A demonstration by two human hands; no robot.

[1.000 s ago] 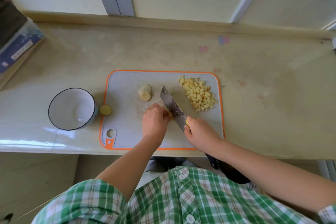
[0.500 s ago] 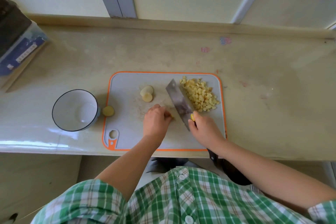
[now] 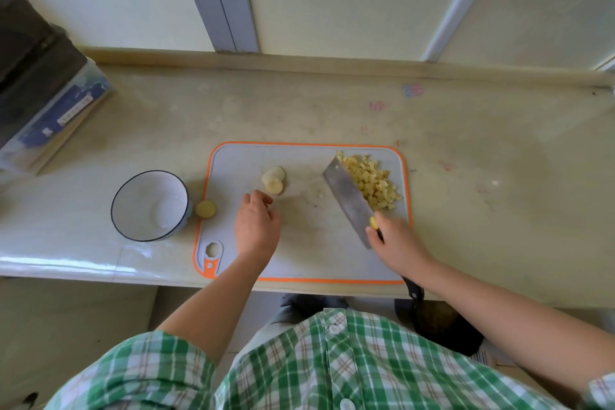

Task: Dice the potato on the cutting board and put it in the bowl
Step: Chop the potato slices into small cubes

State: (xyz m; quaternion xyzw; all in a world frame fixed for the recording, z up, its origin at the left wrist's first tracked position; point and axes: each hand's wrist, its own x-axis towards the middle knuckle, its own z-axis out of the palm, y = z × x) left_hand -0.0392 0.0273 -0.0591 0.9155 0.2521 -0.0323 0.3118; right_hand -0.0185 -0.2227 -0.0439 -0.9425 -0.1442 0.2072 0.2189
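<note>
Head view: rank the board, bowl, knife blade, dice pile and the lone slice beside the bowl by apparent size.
1. board
2. bowl
3. dice pile and knife blade: too alike to rank
4. lone slice

Pale grey cutting board (image 3: 299, 253) edged in orange, centre frame. Pale yellow diced potato (image 3: 372, 183) at its upper right; creamy potato slices (image 3: 273, 179); yellow-tan potato end (image 3: 205, 209). White bowl (image 3: 133, 200) with dark blue rim, left. Dull grey cleaver (image 3: 346, 200), black handle. Green-and-white plaid shirt (image 3: 299, 373) along the bottom. Mottled beige countertop (image 3: 482, 150) with pink and blue smudges.
</note>
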